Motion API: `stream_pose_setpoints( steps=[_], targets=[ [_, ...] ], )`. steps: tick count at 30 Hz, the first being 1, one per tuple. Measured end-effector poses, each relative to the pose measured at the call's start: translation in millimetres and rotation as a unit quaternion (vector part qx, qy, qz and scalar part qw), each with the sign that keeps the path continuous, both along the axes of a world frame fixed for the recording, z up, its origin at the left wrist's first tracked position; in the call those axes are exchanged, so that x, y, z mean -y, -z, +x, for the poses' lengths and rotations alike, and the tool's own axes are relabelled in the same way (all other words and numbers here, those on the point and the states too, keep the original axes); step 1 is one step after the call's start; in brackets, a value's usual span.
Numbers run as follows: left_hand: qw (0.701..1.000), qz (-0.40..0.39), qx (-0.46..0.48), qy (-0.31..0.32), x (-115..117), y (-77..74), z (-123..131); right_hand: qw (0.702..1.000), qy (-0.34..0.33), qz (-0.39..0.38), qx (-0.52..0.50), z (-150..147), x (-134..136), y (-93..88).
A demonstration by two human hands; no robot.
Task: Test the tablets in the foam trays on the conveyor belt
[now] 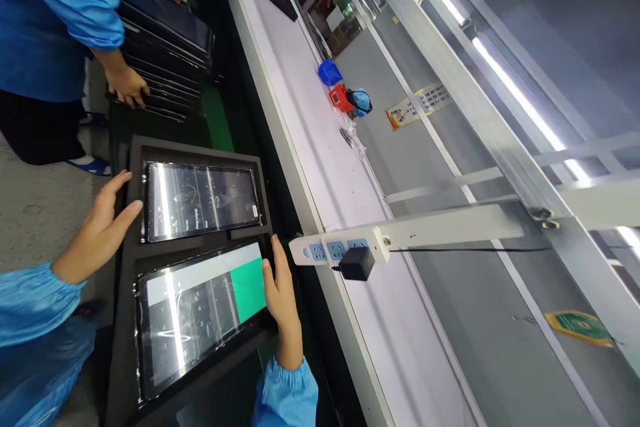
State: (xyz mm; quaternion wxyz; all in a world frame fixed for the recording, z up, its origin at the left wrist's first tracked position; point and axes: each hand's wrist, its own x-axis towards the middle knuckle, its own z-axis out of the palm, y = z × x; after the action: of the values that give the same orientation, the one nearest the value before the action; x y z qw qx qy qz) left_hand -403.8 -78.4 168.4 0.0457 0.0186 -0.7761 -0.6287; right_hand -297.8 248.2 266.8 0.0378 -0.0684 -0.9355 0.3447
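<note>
Two tablets lie side by side in a dark foam tray (131, 250). The upper tablet (203, 200) has a dark lit screen with small white text and light reflections. On the lower tablet (195, 313) the screen shows a grey number keypad with a bright green block; this tablet sits slightly askew. My left hand (100, 233), fingers spread, is at the tray's left edge beside the upper tablet. My right hand (284, 293) has its fingers stretched out along the lower tablet's right end, with the thumb at the green block. Both hands have blue elastic cuffs.
A co-worker in blue (60, 20) handles a stack of dark flat panels (160, 67) beyond the tray. A white ledge (300, 120) runs alongside. A power strip (345, 247) with a black plug (357, 262) juts toward the tray. Blue and red items (341, 98) lie on the ledge.
</note>
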Motion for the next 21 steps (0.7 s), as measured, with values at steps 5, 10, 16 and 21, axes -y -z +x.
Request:
stream_pose_setpoints(
  steps=[5, 10, 16, 21],
  targets=[
    [0.989, -0.042, -0.141, 0.007, 6, -3.6, 24, 0.993, 0.037, 0.038, -0.105, 76, 0, 8.7],
    [0.975, -0.016, -0.214, 0.05, -3, -5.2, 39, 0.989, 0.055, 0.115, -0.075, 92, 8, 21.0],
    [0.967, 0.02, -0.235, 0.097, -7, -12.5, 47, 0.987, 0.048, 0.155, -0.007, 86, 13, 16.2],
    [0.967, 0.028, -0.228, 0.11, -3, -12.7, 52, 0.987, 0.071, 0.128, -0.059, 92, 9, 23.8]
  ],
)
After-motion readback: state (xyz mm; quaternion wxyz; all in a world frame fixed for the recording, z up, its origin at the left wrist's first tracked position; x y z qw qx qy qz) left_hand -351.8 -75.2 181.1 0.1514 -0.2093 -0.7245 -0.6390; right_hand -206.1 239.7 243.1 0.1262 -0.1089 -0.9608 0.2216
